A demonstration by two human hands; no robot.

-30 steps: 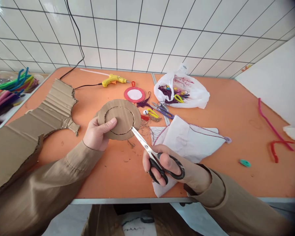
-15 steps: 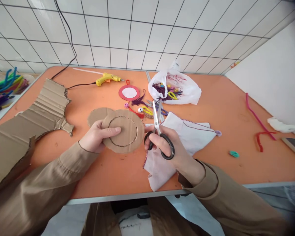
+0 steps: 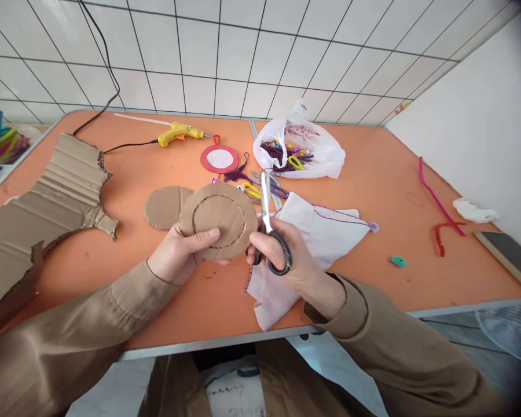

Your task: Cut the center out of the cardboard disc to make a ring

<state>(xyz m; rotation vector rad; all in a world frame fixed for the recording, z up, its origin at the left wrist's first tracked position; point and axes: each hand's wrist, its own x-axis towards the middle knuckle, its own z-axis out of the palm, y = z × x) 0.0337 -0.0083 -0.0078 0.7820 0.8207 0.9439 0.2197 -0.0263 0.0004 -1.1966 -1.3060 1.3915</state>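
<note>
My left hand (image 3: 184, 249) grips a round cardboard disc (image 3: 226, 217) by its left side, thumb on top and fingers underneath. An inner circle is cut or scored into the disc. In my right hand (image 3: 286, 249) is a pair of scissors (image 3: 265, 202) with black handles, its blades together and pointing away from me. My right fingertips are at the disc's right edge; whether they press on it I cannot tell. A second cardboard disc (image 3: 165, 208) lies on the table behind my left hand. Under my right hand spreads a white cloth piece (image 3: 334, 231) with dark red edging.
A large cut cardboard sheet (image 3: 65, 191) covers the left side. Toward the back are a yellow glue gun (image 3: 180, 134), a red-rimmed disc (image 3: 219, 158) and a white plastic bag (image 3: 321, 150) of tassels. Pipe cleaners (image 3: 434, 188) and a teal coil (image 3: 398, 262) lie on the right.
The scissors' blades have closed. My right hand has come closer to the disc's right edge, and the held disc has turned slightly. The whole view has shifted a little.
</note>
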